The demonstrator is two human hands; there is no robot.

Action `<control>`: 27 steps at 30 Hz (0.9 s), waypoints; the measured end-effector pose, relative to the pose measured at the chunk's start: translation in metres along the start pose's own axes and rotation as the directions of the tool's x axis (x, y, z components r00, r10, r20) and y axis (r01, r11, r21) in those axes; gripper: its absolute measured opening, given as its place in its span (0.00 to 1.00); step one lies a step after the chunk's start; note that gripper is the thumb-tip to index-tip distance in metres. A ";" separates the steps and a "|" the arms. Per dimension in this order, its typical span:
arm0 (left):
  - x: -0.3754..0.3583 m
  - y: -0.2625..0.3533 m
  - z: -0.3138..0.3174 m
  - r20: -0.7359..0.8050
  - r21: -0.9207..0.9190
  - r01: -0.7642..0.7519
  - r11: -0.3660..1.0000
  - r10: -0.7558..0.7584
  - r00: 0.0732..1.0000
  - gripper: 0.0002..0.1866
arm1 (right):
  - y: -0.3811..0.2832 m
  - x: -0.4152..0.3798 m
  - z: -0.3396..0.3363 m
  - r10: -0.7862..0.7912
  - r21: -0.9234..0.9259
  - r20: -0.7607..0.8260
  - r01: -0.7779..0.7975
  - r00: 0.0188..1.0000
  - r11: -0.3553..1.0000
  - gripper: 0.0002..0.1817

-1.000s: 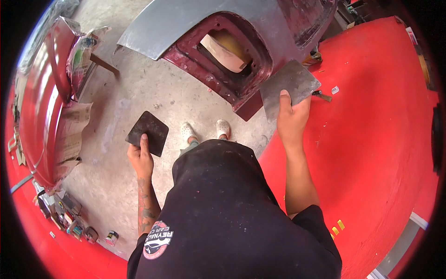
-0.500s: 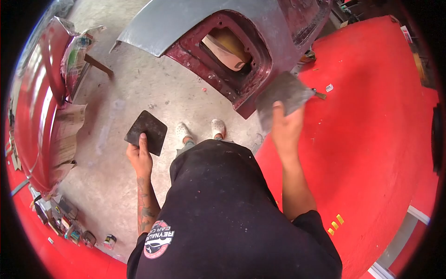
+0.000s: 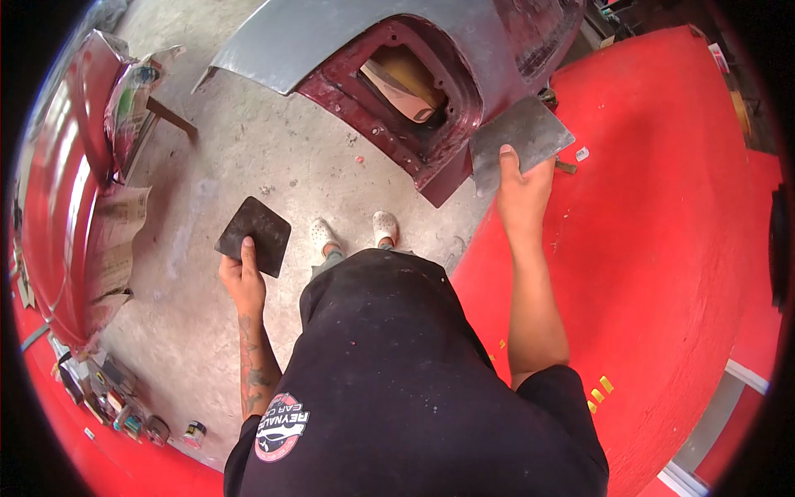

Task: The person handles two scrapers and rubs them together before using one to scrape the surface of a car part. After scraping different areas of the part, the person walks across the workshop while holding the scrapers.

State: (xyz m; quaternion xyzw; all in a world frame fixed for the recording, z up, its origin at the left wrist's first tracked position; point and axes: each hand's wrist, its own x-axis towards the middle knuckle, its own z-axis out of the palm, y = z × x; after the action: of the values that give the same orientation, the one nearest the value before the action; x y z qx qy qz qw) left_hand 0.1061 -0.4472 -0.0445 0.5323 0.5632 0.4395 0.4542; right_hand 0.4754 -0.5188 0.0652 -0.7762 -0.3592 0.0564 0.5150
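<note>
My left hand grips a dark, flat, roughly square sheet with rounded corners, the thumb lying across its face. The sheet is held up over the concrete floor. My right hand is closed on a larger grey flat sheet, thumb on top and the other fingers hidden beneath. In this view the grey sheet overlaps the lower edge of a car body panel, which has bare grey filler or primer on top and dark red metal around a rectangular opening.
A large red surface fills the right side, with small yellow tape pieces on it. On the left stands a glossy red car part with paper masking. Tools and cans lie at lower left.
My right hand and the grey sheet have shifted right and slightly up, and the sheet has turned and is less blurred. My left hand with the dark sheet has moved slightly left.
</note>
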 end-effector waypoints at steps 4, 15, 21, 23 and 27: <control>-0.003 0.001 -0.003 0.002 0.030 0.022 0.999 -0.022 1.000 0.13 | -0.016 -0.006 0.005 0.077 0.014 0.043 -0.078 0.996 0.997 0.22; -0.002 -0.007 -0.004 -0.021 0.021 0.002 1.000 -0.002 1.000 0.14 | -0.019 -0.012 0.011 0.007 -0.117 0.081 0.003 0.997 0.993 0.28; -0.002 -0.006 -0.007 -0.035 -0.006 0.024 1.000 -0.024 0.999 0.14 | -0.017 -0.014 0.011 -0.018 -0.044 0.039 0.020 0.999 0.999 0.30; -0.001 -0.008 -0.008 -0.039 0.018 0.026 1.000 -0.025 0.999 0.14 | -0.026 -0.020 0.011 0.014 -0.024 0.074 -0.012 0.997 1.000 0.27; 0.000 0.000 -0.006 -0.032 0.005 -0.003 1.000 0.003 0.999 0.14 | -0.018 -0.010 0.008 0.056 -0.056 0.037 -0.054 0.998 0.997 0.26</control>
State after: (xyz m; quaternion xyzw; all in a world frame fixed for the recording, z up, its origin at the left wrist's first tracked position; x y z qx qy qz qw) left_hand 0.1001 -0.4473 -0.0438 0.5271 0.5707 0.4474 0.4431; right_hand 0.4552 -0.5152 0.0732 -0.7984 -0.3489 0.0756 0.4848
